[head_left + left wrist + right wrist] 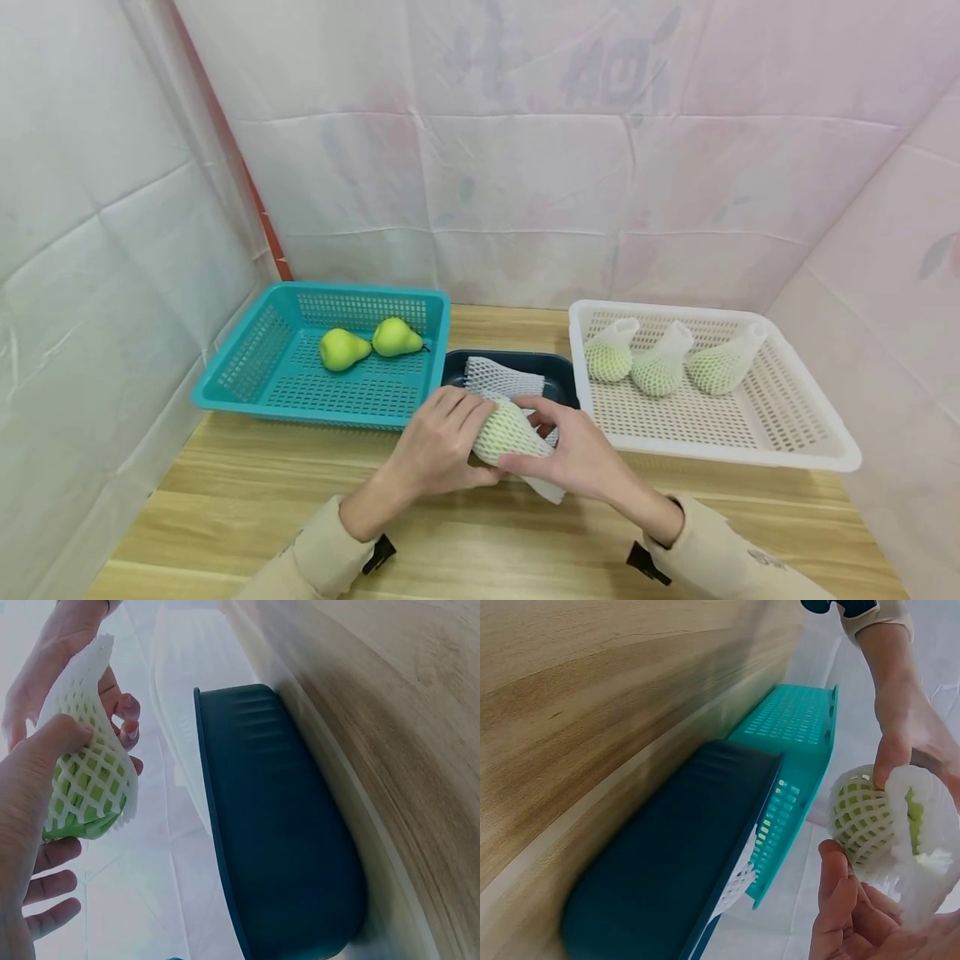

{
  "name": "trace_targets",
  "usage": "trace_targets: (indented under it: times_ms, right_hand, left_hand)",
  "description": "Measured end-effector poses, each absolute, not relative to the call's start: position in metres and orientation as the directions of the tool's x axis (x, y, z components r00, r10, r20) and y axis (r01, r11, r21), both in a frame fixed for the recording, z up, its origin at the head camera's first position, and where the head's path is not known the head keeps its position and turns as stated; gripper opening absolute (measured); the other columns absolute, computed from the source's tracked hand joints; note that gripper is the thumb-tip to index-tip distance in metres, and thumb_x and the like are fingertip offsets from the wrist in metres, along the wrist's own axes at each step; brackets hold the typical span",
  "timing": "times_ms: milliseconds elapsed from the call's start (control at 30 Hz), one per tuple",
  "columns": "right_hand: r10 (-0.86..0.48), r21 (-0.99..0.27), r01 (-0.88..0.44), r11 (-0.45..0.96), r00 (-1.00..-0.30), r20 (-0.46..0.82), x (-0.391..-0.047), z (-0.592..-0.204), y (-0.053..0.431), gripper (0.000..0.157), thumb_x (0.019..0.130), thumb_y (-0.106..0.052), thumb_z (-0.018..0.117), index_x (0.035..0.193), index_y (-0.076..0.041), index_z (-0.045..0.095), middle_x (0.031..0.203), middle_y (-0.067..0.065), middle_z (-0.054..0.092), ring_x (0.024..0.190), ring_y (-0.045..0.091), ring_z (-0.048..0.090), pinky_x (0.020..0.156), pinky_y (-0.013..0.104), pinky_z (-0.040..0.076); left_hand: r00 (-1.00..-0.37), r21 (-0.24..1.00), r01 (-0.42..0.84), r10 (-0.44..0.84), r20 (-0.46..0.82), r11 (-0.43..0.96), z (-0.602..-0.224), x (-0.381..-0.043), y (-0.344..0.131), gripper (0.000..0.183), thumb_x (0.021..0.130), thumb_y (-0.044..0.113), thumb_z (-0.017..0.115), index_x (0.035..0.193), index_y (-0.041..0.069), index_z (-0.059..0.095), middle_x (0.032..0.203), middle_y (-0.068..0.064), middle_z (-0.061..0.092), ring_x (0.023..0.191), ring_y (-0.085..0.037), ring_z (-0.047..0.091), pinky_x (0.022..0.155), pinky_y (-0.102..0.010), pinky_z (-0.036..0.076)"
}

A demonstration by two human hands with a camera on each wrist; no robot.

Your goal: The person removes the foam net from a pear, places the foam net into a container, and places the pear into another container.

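Note:
Between my two hands, above the front of the dark tray, is a green pear in a white foam net sleeve. My left hand holds its round end, thumb pressed on the net in the left wrist view. At the narrow end, my right hand grips the sleeve with thumb and fingers. The right wrist view looks into the sleeve's loose open mouth, with some green showing inside. Another foam net sleeve lies in the tray behind the hands.
A teal basket on the left holds two bare pears. To the right, a white basket holds three netted pears. The dark tray stands between them on the wooden table, with sheeted walls behind and beside.

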State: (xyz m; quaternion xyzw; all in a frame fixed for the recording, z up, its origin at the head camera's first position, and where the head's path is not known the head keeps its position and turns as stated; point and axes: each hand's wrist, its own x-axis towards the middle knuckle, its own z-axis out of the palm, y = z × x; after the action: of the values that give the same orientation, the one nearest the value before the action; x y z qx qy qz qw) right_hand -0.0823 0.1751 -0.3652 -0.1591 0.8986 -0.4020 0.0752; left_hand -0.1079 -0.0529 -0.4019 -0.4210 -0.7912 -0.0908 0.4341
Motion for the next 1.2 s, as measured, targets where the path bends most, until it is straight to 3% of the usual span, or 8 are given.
trace_targets:
  times_ms: [333,767,933,1067,1200]
  right_hand:
    - [-0.368,-0.747,-0.265,0.61,-0.929,0.028,-0.089,-0.373,0.176,0.072,0.076,-0.045,0.092,0.134,-0.01,0.067,0.089,-0.005,0.073,0.078,0.007,0.064,0.064,0.021,0.052]
    - [-0.441,-0.818,-0.261,0.512,-0.897,0.01,-0.096,-0.373,0.187,0.062,0.081,-0.033,0.089,0.134,-0.009,0.067,0.09,-0.003,0.071,0.077,0.008,0.061,0.062,0.024,0.052]
    - [-0.471,-0.821,-0.273,0.502,-0.882,0.006,-0.097,-0.372,0.192,0.059,0.081,-0.031,0.088,0.132,-0.008,0.067,0.093,-0.002,0.073,0.08,0.008,0.062,0.064,0.023,0.052]
    - [-0.502,-0.83,-0.282,0.482,-0.865,0.002,-0.097,-0.371,0.197,0.057,0.082,-0.028,0.087,0.13,-0.007,0.067,0.095,-0.002,0.074,0.082,0.006,0.064,0.068,0.023,0.052]
    - [-0.53,-0.836,-0.286,0.469,-0.848,-0.007,-0.097,-0.371,0.202,0.056,0.082,-0.028,0.087,0.13,-0.007,0.067,0.095,-0.002,0.075,0.082,0.005,0.064,0.07,0.023,0.053]
  left_hand:
    - [-0.282,-0.207,0.758,0.596,0.752,0.618,-0.403,-0.107,-0.053,0.085,0.061,0.072,0.09,0.113,0.006,0.075,0.101,-0.002,0.076,0.093,-0.018,0.068,0.089,-0.033,0.059]
    - [-0.334,-0.135,0.81,0.639,0.693,0.57,-0.401,-0.107,-0.069,0.111,0.066,0.091,0.073,0.135,0.005,0.067,0.118,-0.006,0.075,0.108,-0.022,0.068,0.1,-0.036,0.058]
    - [-0.334,-0.132,0.829,0.671,0.663,0.543,-0.399,-0.109,-0.079,0.104,0.072,0.085,0.073,0.137,0.005,0.065,0.124,-0.008,0.073,0.115,-0.025,0.067,0.103,-0.039,0.057]
    - [-0.301,-0.16,0.85,0.711,0.636,0.502,-0.398,-0.11,-0.086,0.093,0.074,0.076,0.079,0.134,0.006,0.066,0.127,-0.009,0.073,0.123,-0.027,0.066,0.109,-0.041,0.056]
    - [-0.266,-0.197,0.864,0.753,0.602,0.463,-0.396,-0.112,-0.09,0.079,0.083,0.067,0.076,0.133,0.007,0.068,0.13,-0.009,0.073,0.131,-0.029,0.064,0.114,-0.043,0.053]
